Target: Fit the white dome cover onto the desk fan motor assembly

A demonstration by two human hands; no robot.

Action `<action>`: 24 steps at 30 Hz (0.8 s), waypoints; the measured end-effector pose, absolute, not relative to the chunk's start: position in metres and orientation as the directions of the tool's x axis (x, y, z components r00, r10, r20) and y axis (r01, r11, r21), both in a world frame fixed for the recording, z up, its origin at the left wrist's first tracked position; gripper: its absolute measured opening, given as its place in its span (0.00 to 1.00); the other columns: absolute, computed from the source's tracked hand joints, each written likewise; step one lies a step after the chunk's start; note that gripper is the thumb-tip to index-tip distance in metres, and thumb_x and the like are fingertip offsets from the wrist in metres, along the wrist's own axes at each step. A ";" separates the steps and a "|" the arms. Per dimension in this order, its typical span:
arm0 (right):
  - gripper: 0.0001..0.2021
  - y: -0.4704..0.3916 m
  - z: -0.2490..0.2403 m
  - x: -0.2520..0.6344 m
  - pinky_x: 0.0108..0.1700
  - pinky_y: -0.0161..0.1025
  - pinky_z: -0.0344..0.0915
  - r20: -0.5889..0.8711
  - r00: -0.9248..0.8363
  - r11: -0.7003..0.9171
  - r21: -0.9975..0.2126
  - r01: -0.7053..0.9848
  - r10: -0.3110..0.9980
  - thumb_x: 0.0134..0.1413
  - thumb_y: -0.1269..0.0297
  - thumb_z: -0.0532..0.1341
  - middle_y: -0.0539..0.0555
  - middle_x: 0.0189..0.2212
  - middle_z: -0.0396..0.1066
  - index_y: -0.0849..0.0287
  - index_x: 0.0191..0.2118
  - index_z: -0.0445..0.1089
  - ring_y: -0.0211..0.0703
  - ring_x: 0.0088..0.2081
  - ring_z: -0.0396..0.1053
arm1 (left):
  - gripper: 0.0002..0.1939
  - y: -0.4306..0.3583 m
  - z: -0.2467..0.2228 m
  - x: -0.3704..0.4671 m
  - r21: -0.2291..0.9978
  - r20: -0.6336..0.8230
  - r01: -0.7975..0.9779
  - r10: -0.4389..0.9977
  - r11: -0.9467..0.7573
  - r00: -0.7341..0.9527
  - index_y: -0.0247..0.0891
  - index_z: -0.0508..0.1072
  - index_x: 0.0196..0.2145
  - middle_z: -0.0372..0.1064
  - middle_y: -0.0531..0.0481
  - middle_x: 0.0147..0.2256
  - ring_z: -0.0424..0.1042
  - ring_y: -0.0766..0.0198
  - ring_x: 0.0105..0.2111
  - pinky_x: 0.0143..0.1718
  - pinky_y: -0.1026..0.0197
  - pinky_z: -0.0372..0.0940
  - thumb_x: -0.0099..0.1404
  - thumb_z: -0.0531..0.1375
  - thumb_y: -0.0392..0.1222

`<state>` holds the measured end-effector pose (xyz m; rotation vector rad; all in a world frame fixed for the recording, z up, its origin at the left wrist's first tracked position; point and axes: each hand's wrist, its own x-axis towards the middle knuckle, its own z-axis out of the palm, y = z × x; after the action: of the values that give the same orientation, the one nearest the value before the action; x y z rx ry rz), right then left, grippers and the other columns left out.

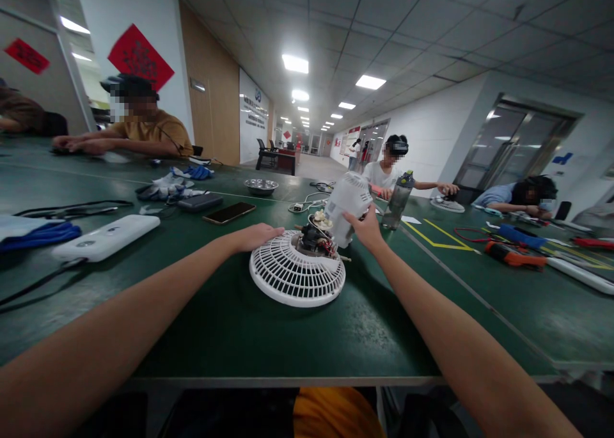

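Note:
A round white fan grille (297, 278) lies on the green table in front of me. On its middle sits an exposed fan motor (314, 236) with reddish wires and a pale gear-like part on top. My left hand (259, 235) lies with fingers stretched along the grille's left rim, touching it. In my right hand (367, 228) is a white plastic motor housing (349, 201), vented at its top. The housing is tilted just right of and above the motor, its lower end close to it. Part of my right fingers is hidden behind the housing.
Left of the grille lie a phone (230, 212), a dark power bank (200, 201) and a white cabled device (108, 238). Farther back stands a metal bowl (261, 186). A bottle (399, 201) and an orange multimeter (514, 256) are to the right. Several people sit around the table.

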<state>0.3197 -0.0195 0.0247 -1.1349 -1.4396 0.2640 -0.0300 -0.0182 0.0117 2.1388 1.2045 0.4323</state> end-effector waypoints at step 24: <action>0.40 -0.024 0.024 0.377 0.49 0.53 0.69 0.612 0.309 0.295 -0.687 0.665 0.728 0.41 0.43 0.70 0.60 0.46 0.76 0.57 0.58 0.62 0.56 0.42 0.74 | 0.41 -0.021 0.012 -0.029 0.670 -0.025 0.644 0.857 -0.369 0.515 0.36 0.78 0.35 0.77 0.43 0.36 0.74 0.53 0.39 0.41 0.58 0.63 0.62 0.46 0.77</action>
<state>0.3773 -0.0245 0.0240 -1.4040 -1.3893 0.0686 -0.0293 -0.0214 0.0123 2.1315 1.2182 0.4387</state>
